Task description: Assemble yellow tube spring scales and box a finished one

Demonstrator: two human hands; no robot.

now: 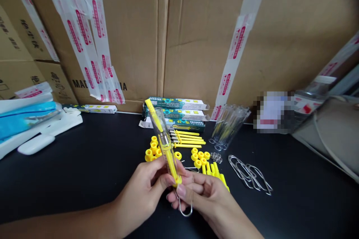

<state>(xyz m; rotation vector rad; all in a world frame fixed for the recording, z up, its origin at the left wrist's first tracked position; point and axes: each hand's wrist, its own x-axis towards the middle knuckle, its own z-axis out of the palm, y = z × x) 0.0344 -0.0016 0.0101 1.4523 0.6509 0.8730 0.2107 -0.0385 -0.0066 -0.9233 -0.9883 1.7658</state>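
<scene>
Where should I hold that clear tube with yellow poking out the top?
Probably around the middle of the clear tube, pinching from left and right: that long, straight stretch is free, while the left hand and right hand crowd the lower end. Avoid the yellow strip poking out.

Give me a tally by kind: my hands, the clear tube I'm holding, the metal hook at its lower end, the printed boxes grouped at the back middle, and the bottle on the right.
Hands: 2, left hand and right hand
Clear tube held: 1
Metal hook at its end: 1
Printed boxes: 3
Bottle: 1
Total: 8
</scene>
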